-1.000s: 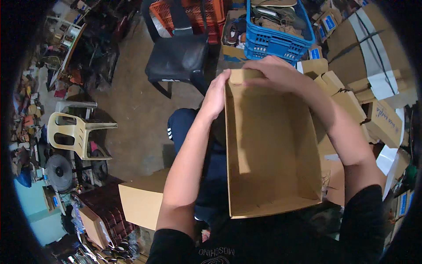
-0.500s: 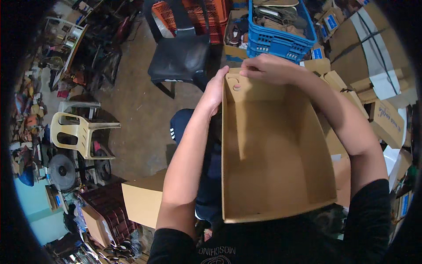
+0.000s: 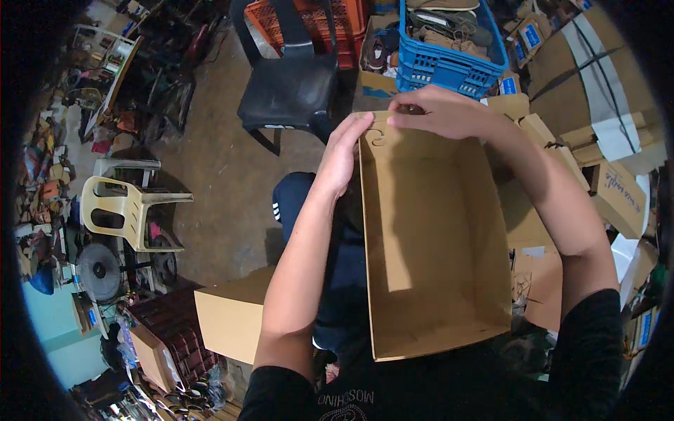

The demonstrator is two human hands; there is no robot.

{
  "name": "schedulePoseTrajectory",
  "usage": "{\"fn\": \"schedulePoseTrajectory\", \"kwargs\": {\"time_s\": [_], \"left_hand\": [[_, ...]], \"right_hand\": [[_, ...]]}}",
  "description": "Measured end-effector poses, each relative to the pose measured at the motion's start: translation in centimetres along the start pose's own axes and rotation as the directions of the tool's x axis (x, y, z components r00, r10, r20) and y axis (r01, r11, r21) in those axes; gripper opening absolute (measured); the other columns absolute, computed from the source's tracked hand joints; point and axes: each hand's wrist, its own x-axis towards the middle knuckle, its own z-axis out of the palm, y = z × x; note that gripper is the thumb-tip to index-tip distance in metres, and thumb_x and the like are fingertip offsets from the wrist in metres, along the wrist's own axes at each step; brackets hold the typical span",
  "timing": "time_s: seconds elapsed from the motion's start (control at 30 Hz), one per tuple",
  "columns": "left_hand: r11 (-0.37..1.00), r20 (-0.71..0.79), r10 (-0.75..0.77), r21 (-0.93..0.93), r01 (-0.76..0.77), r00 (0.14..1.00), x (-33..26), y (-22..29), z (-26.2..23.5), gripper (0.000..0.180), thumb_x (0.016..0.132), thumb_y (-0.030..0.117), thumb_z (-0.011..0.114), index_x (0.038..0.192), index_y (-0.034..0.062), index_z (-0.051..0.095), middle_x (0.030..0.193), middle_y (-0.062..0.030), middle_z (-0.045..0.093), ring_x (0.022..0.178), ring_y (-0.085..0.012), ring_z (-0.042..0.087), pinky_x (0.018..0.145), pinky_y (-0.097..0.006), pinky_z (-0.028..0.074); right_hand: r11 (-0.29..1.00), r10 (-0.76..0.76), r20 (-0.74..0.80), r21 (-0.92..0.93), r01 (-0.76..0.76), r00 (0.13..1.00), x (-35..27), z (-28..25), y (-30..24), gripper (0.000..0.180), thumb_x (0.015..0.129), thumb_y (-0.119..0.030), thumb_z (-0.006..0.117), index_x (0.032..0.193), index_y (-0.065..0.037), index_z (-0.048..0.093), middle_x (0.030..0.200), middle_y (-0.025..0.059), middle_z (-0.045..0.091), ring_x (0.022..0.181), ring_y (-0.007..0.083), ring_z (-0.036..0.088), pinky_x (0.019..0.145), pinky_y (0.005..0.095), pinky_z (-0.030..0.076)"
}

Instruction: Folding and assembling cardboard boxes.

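Observation:
An open brown cardboard box is held over my lap, its empty inside facing up. At its far left corner my left hand wraps the outside of the wall, thumb at the top edge. My right hand grips the far edge just to the right, fingertips bent over the rim. Between the two hands, a curved cut tab shows in the far wall and appears to lie nearly flush with it. Parts of the fingers behind the wall are hidden.
A black chair stands ahead, beside a blue crate of shoes. Cardboard boxes crowd the right side. To the left are a cream plastic chair, a fan and another carton.
The box has turned slightly, its near end looking narrower. Its tab, whose hole showed open before, now appears pressed flatter. My left thumb has moved right along the rim.

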Motion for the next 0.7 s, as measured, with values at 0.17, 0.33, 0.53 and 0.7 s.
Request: {"fn": "schedulePoseTrajectory", "kwargs": {"time_s": [0.17, 0.33, 0.53, 0.7], "left_hand": [[0.960, 0.007, 0.173, 0.220, -0.171, 0.985, 0.4, -0.3, -0.8, 0.027, 0.093, 0.015, 0.065, 0.115, 0.0015, 0.074, 0.097, -0.0028, 0.072, 0.089, -0.0097, 0.062, 0.081, -0.026, 0.047], [0.808, -0.008, 0.195, 0.568, -0.156, 0.981, 1.2, 1.1, -2.1, 0.023, 0.088, 0.011, 0.069, 0.105, -0.0009, 0.078, 0.072, 0.0014, 0.065, 0.067, -0.0066, 0.056, 0.062, -0.029, 0.045], [0.691, 0.149, 0.109, 0.699, -0.183, 0.983, 0.9, 2.8, -2.5, 0.027, 0.096, 0.005, 0.064, 0.120, 0.0000, 0.074, 0.092, 0.0036, 0.072, 0.082, -0.0033, 0.061, 0.075, -0.022, 0.048], [0.820, 0.160, 0.094, 0.547, -0.168, 0.983, 0.8, 3.1, -2.4, 0.034, 0.088, 0.012, 0.072, 0.120, 0.0025, 0.074, 0.080, -0.0004, 0.065, 0.076, -0.0073, 0.059, 0.072, -0.028, 0.051]], "right_hand": [[0.995, -0.020, 0.033, 0.099, 0.016, 0.999, 0.4, -0.1, -0.1, 0.052, 0.102, -0.053, 0.066, 0.115, -0.003, 0.071, 0.081, 0.0143, 0.066, 0.072, 0.0243, 0.059, 0.068, 0.0392, 0.047], [0.993, -0.076, 0.054, 0.092, 0.071, 0.996, 0.2, 0.2, 0.1, 0.052, 0.095, -0.052, 0.075, 0.113, -0.004, 0.072, 0.082, 0.0145, 0.066, 0.073, 0.0243, 0.061, 0.069, 0.0399, 0.048], [0.994, -0.023, -0.025, -0.107, 0.020, 0.999, 0.4, 1.0, -0.7, 0.046, 0.090, -0.046, 0.080, 0.104, -0.003, 0.069, 0.083, 0.0161, 0.067, 0.075, 0.0301, 0.065, 0.070, 0.0427, 0.049], [0.977, -0.126, -0.089, -0.183, 0.108, 0.988, 0.3, 1.4, -0.6, 0.040, 0.093, -0.041, 0.077, 0.109, -0.006, 0.066, 0.092, 0.0161, 0.070, 0.084, 0.0369, 0.069, 0.076, 0.0477, 0.052]]}}
